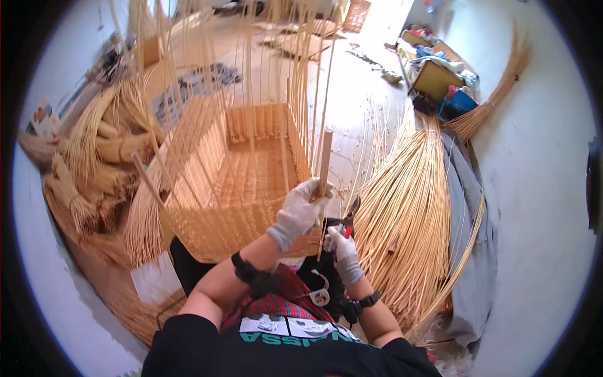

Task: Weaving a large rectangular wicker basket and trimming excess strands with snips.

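Note:
In front of me stands a large rectangular wicker basket (213,227), with tall thin rods rising from its walls. My left hand (298,213), in a pale glove, is closed around a thick wooden corner post (325,164) at its near right corner. Just to the right, my right hand (345,256), also gloved, grips a pair of pruning shears (349,221) with dark jaws and red on the handle. The jaws are close to the basket's corner; whether they touch a rod I cannot tell. Another corner post (148,181) leans outward at the near left corner.
A wide fan of long wicker rods (402,207) lies to my right on a grey cloth (471,251). Tied bundles (103,151) are heaped at the left. A rod bundle (496,94) leans on the right wall by a cluttered desk (436,78).

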`<act>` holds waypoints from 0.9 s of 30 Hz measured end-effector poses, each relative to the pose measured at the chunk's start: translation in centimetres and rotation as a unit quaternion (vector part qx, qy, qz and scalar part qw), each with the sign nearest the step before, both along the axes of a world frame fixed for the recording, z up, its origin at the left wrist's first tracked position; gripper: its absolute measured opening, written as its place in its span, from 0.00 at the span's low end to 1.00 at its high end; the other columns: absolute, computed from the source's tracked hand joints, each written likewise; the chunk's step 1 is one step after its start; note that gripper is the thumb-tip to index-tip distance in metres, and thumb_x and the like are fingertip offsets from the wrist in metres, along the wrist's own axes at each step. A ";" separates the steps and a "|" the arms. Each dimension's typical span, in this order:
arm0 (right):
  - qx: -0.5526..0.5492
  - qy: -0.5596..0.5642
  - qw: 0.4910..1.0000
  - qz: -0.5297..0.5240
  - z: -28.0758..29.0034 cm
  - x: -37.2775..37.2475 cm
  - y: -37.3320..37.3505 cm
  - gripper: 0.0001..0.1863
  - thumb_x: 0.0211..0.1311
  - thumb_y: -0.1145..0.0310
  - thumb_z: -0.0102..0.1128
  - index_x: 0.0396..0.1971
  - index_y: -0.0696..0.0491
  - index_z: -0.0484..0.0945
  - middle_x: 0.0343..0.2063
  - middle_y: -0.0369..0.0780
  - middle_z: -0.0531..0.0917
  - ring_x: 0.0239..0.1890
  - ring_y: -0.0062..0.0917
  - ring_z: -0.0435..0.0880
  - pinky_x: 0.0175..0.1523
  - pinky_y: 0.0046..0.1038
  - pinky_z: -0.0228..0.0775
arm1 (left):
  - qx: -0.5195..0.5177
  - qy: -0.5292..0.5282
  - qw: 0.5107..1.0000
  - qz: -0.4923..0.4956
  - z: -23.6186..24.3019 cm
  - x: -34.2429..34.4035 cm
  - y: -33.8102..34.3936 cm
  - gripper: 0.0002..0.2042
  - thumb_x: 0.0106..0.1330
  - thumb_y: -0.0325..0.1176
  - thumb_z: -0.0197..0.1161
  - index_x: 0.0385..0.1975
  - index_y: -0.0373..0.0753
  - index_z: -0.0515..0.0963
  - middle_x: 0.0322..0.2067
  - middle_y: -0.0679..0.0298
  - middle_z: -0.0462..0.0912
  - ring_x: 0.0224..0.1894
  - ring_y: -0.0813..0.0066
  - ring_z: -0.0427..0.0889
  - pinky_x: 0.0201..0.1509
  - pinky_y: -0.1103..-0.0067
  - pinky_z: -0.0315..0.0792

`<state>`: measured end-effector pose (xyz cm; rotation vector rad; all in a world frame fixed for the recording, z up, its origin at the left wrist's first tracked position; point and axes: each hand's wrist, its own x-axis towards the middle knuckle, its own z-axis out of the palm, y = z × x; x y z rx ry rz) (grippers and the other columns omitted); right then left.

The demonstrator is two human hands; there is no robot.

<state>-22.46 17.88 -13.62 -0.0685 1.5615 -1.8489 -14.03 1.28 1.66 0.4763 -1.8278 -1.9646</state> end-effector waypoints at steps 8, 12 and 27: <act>-0.047 -0.005 0.998 -0.047 1.5 4.7 2.0 0.21 0.74 0.45 0.65 0.47 0.49 0.82 0.43 0.30 0.82 0.44 0.16 0.77 0.50 0.27 0.72 | 0.102 0.102 0.989 -0.015 8.2 10.0 -2.0 0.17 0.71 0.17 0.61 0.58 0.36 0.78 0.44 0.60 0.87 0.18 0.89 0.71 0.16 0.90 0.65; 0.064 0.135 0.988 -0.046 3.3 8.9 1.9 0.24 0.69 0.50 0.73 0.54 0.53 0.82 0.44 0.33 0.88 0.40 0.17 0.85 0.45 0.24 0.78 | 0.145 0.149 0.977 0.045 6.6 14.4 -7.2 0.18 0.72 0.19 0.59 0.61 0.32 0.76 0.46 0.57 0.88 0.16 0.91 0.69 0.16 0.90 0.62; 0.162 0.250 0.806 0.511 2.3 13.4 -10.6 0.28 0.59 0.53 0.81 0.51 0.55 0.82 0.40 0.38 0.88 0.44 0.25 0.85 0.53 0.30 0.78 | 0.098 -0.062 0.910 0.397 -12.8 36.1 -23.6 0.14 0.79 0.42 0.64 0.50 0.37 0.85 0.34 0.65 0.90 0.16 0.88 0.70 0.20 0.86 0.63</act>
